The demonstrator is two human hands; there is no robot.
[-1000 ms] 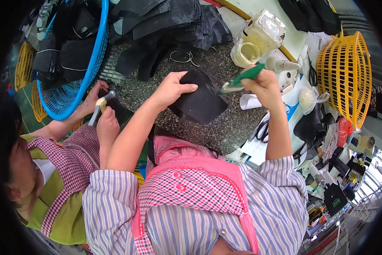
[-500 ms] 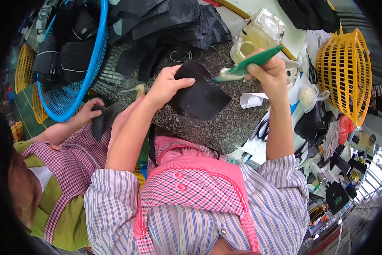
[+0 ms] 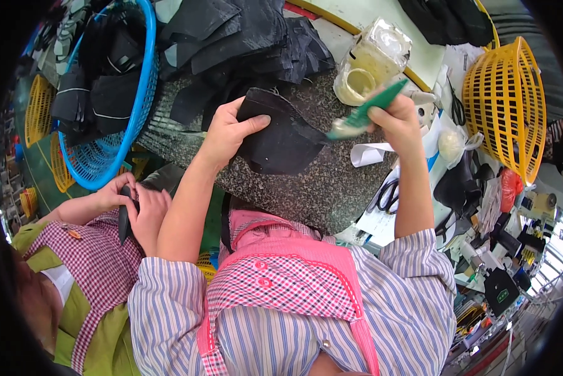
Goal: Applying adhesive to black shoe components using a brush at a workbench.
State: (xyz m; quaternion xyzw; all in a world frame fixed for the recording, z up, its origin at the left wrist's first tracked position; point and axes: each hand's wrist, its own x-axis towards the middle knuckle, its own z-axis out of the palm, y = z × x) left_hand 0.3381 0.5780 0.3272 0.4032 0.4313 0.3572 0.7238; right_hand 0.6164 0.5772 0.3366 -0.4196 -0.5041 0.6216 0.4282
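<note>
My left hand (image 3: 227, 133) pinches the left edge of a black sheet piece (image 3: 280, 143), thumb on top, holding it at the near side of a speckled stone worktop (image 3: 350, 182). In my right hand (image 3: 399, 120) is a green flat spreader (image 3: 381, 99) with a whitish, coated tip. The spreader's tip is at the right end of the black piece; whether it touches is hard to tell. Behind the spreader stands a cut-open translucent plastic container (image 3: 381, 53) with yellowish residue and a round mouth.
Loose black pieces (image 3: 231, 37) are heaped at the back. A blue basket (image 3: 148, 81) with bundled black pieces stands at left, a yellow basket (image 3: 507, 106) at right. On the left, a co-worker's hands (image 3: 137, 207) hold a dark piece. Curled white paper (image 3: 368, 154) and scissors (image 3: 388, 195) lie right.
My left hand and the black piece have shifted slightly left. The spreader has moved down to the piece's right end. The co-worker's hands have come together around their dark piece.
</note>
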